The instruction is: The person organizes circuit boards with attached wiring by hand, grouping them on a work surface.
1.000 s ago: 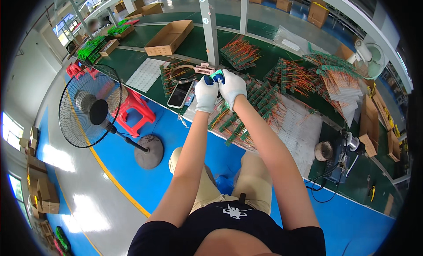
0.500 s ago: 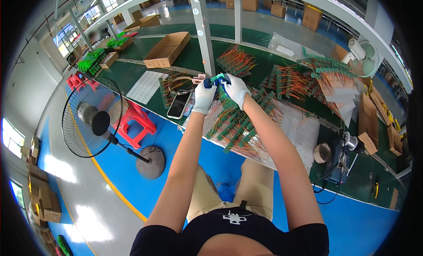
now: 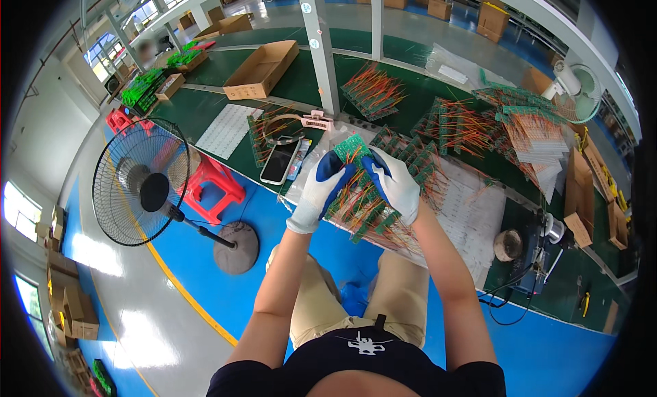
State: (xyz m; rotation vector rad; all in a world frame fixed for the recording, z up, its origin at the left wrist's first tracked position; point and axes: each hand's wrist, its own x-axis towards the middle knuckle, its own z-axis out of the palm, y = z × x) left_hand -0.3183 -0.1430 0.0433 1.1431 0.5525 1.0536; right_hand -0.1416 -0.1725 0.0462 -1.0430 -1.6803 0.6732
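Observation:
My left hand [image 3: 322,186], in a white glove with blue fingers, is closed at the left edge of a small green circuit board [image 3: 350,147]. Gloved the same way, my right hand [image 3: 395,183] pinches the board's other side. Orange wires hang from the board between my hands. Beneath it, a pile of green circuit boards with orange wires [image 3: 417,166] lies on the pale work surface. My fingertips partly hide the board's edges.
Left of my hands lie a phone [image 3: 279,162], a white sheet [image 3: 229,130] and a pink-handled tool [image 3: 315,120]. More wired boards [image 3: 460,125] and a grey post [image 3: 319,51] stand beyond. A cardboard box [image 3: 261,70] is far left; a black fan [image 3: 152,190] stands on the floor.
Both hands have come nearer to me and lower, and moved apart. The circuit board, mostly covered by my fingers before, now shows its face between them.

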